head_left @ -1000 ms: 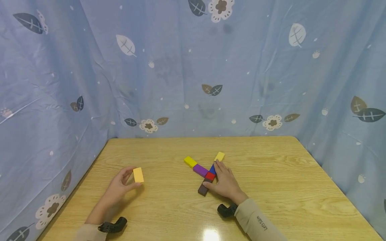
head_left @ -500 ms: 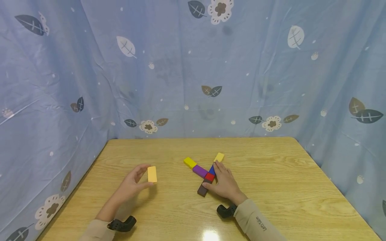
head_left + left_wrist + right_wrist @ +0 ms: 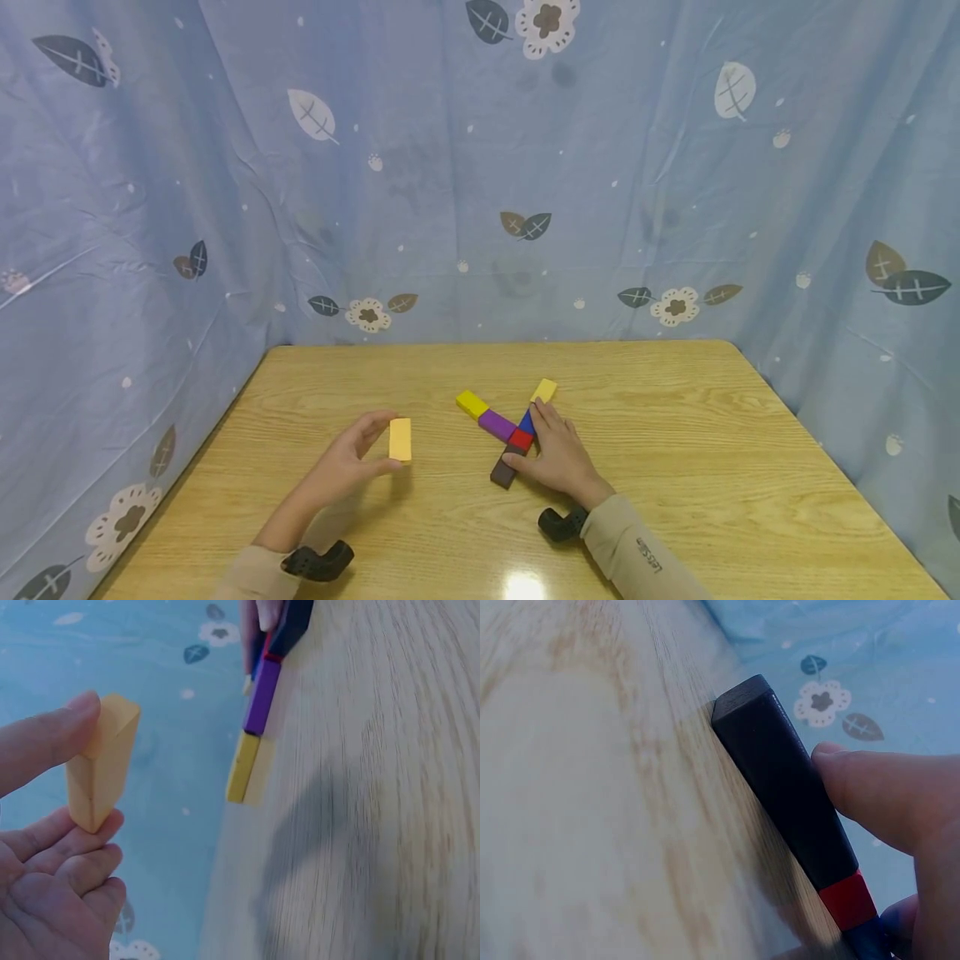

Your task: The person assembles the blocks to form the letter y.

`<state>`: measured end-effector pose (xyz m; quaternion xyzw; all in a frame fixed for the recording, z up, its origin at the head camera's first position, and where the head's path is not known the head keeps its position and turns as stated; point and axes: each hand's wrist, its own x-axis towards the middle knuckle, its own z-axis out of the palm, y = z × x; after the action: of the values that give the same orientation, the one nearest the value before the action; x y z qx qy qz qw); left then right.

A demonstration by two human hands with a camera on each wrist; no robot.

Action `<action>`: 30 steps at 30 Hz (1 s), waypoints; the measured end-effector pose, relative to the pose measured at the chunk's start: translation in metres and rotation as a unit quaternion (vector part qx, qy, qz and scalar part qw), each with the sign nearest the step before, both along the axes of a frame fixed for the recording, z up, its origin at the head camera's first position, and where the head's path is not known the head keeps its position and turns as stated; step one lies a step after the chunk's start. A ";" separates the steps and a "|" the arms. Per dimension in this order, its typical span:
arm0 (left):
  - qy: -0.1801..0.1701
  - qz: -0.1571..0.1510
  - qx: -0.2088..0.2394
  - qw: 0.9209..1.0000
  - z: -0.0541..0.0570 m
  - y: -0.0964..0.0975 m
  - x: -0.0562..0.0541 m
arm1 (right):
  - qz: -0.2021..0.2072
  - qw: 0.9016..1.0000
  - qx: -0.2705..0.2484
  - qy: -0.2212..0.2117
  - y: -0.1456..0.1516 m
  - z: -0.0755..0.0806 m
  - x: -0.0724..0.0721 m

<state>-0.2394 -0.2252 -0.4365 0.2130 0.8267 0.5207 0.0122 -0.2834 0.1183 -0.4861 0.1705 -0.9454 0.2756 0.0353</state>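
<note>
In the head view my left hand (image 3: 341, 468) pinches a light orange block (image 3: 401, 439) between thumb and fingers, above the table. The left wrist view shows this block (image 3: 105, 769) as a wedge-like shape, the thumb at one end and fingertips at the other. My right hand (image 3: 561, 460) rests along a slanting row of blocks. Its thumb touches the black block (image 3: 503, 469); its fingers lie by the blue block (image 3: 527, 422) and pale yellow block (image 3: 545, 388). A red block (image 3: 522, 439) sits between black and blue. A purple block (image 3: 497, 425) and yellow block (image 3: 472, 404) branch off toward the far left.
The wooden table (image 3: 675, 433) spreads around the blocks. A blue patterned curtain (image 3: 450, 183) hangs behind it and at both sides. Each wrist carries a black curved mount, the left mount (image 3: 318, 562) and the right mount (image 3: 561, 525).
My left hand has moved right, toward the row of blocks, with the light orange block in its grip. The right hand and the blocks on the table have stayed in place.
</note>
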 end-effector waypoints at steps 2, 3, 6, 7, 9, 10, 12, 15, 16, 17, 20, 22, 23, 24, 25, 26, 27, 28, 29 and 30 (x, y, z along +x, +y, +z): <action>-0.003 -0.003 -0.003 1.000 0.001 0.003 0.000 | -0.001 1.000 0.001 0.001 0.000 0.000 0.000; -0.005 -0.004 -0.004 1.000 0.001 0.004 0.000 | -0.001 1.000 0.000 0.001 0.000 0.000 0.000; -0.014 -0.012 0.001 1.000 0.001 0.009 -0.001 | -0.001 1.000 -0.001 0.002 0.000 0.001 0.000; -0.016 -0.016 0.002 1.000 0.001 0.011 -0.001 | -0.002 1.000 -0.002 0.003 0.000 0.001 0.000; -0.021 -0.023 0.005 1.000 0.002 0.015 -0.001 | -0.001 1.000 -0.002 0.003 0.000 0.001 0.000; -0.022 -0.026 0.005 0.999 0.002 0.017 -0.001 | -0.001 1.000 -0.001 0.003 0.000 0.000 0.000; -0.025 -0.030 0.006 0.999 0.002 0.021 -0.002 | -0.001 1.000 0.002 0.003 0.000 0.000 -0.001; -0.035 -0.037 0.003 0.999 0.002 0.028 -0.002 | -0.002 1.000 0.008 0.003 0.000 -0.002 -0.002; -0.038 -0.039 0.002 0.999 0.002 0.031 -0.002 | -0.002 1.000 0.007 0.003 0.000 -0.002 -0.002; -0.043 -0.040 0.000 0.998 0.002 0.033 -0.002 | -0.001 1.000 0.007 0.004 0.000 -0.002 -0.002; -0.049 -0.053 -0.011 0.997 0.000 0.040 -0.002 | -0.001 1.000 0.008 0.004 0.000 -0.002 -0.003; -0.053 -0.066 -0.015 0.996 -0.002 0.045 -0.002 | -0.001 1.000 0.006 0.005 0.000 -0.002 -0.002; -0.054 -0.074 -0.017 0.996 -0.004 0.047 -0.001 | -0.001 1.000 0.007 0.005 0.000 -0.002 -0.002; -0.053 -0.083 -0.019 0.995 -0.005 0.050 -0.001 | -0.002 1.000 0.008 0.006 0.000 -0.002 -0.002; -0.054 -0.092 -0.020 0.994 -0.006 0.052 -0.001 | -0.002 1.000 0.009 0.006 0.000 -0.002 -0.002; -0.055 -0.100 -0.022 0.993 -0.007 0.054 -0.001 | -0.003 1.000 0.010 0.006 0.000 -0.002 -0.003; -0.058 -0.108 -0.022 0.992 -0.008 0.057 0.000 | -0.003 1.000 0.011 0.006 0.000 -0.002 -0.002; -0.061 -0.115 -0.024 0.991 -0.010 0.059 0.000 | -0.003 1.000 0.011 0.006 0.000 -0.003 -0.003; -0.063 -0.120 -0.026 0.990 -0.011 0.061 0.001 | -0.004 1.000 0.011 0.007 0.000 -0.003 -0.003; -0.068 -0.126 -0.026 0.989 -0.012 0.064 0.001 | -0.004 1.000 0.011 0.006 -0.001 -0.003 -0.003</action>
<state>-0.2382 -0.1614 -0.4483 0.2790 0.8039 0.5064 0.1395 -0.2862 0.1178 -0.4892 0.1688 -0.9488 0.2640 0.0406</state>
